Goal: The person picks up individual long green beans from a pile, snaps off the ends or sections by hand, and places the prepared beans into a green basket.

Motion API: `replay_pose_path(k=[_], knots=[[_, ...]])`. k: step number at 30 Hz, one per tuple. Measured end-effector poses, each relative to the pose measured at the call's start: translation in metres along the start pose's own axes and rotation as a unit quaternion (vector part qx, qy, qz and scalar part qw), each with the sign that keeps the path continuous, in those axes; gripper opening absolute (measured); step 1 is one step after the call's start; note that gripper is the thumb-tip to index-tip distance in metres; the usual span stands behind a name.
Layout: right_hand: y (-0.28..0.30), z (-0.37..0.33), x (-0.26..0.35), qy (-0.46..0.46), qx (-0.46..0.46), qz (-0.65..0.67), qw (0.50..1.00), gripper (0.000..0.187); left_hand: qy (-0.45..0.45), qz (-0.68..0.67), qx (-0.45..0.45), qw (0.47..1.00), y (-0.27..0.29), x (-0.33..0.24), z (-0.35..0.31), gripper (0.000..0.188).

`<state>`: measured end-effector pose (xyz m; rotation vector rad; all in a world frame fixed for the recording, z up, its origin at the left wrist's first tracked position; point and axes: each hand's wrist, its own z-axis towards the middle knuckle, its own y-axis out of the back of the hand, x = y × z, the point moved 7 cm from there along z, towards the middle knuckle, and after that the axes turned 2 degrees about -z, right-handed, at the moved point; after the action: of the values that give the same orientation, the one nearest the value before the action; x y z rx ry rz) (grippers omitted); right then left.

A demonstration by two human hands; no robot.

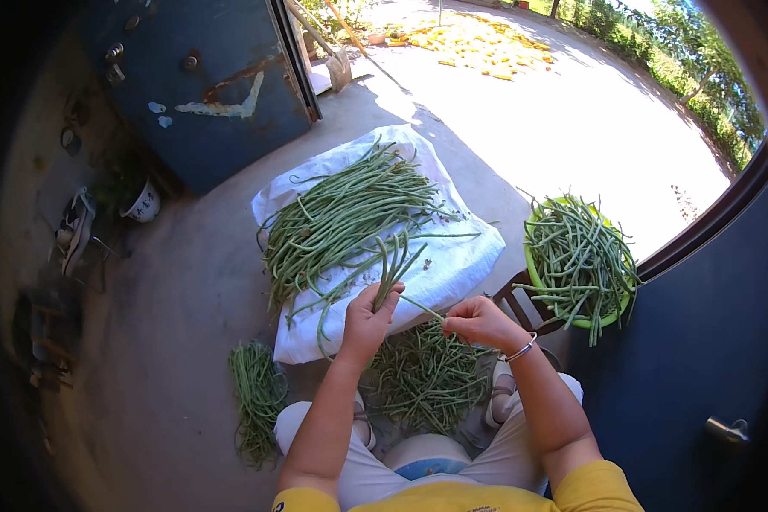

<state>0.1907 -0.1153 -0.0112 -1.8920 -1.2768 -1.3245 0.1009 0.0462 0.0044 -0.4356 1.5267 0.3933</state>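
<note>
My left hand point(369, 318) grips a small bunch of long green beans point(390, 263) that stick up and away from me. My right hand point(478, 321), with a thin bracelet at the wrist, pinches the end of one bean point(421, 308) that runs across to the left hand. Both hands hover above a heap of short bean pieces point(422, 375) on the ground between my knees. Just beyond the hands lies a white sack point(461, 256) spread flat, with a big pile of whole long beans point(341, 222) on it.
A green basin point(532, 270) heaped with beans sits on a small wooden stool point(520, 305) to my right. Another bundle of beans point(256, 397) lies on the concrete at my left. A blue metal door point(213, 77) stands ahead; yellow corn cobs point(478, 43) dry in the sun.
</note>
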Motion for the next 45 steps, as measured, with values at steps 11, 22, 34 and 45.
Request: replay_pose_path(k=[11,22,34,45], knots=[[0.002,0.016,-0.007,-0.003,0.049,0.371,0.927,0.035,0.189,-0.009,0.176,0.966,-0.044,0.017,-0.020,0.017],[0.038,0.012,0.016,0.191,-0.184,0.093,0.960,0.020,0.212,0.008,0.171,0.962,-0.032,0.035,-0.025,0.017],[0.043,-0.010,0.029,0.157,-0.074,-0.124,0.977,0.014,0.287,-0.123,0.151,0.938,-0.012,0.027,-0.026,0.015],[0.022,-0.017,0.033,0.201,-0.045,-0.290,0.935,0.015,0.325,-0.246,0.147,0.901,-0.011,0.036,-0.028,0.021]])
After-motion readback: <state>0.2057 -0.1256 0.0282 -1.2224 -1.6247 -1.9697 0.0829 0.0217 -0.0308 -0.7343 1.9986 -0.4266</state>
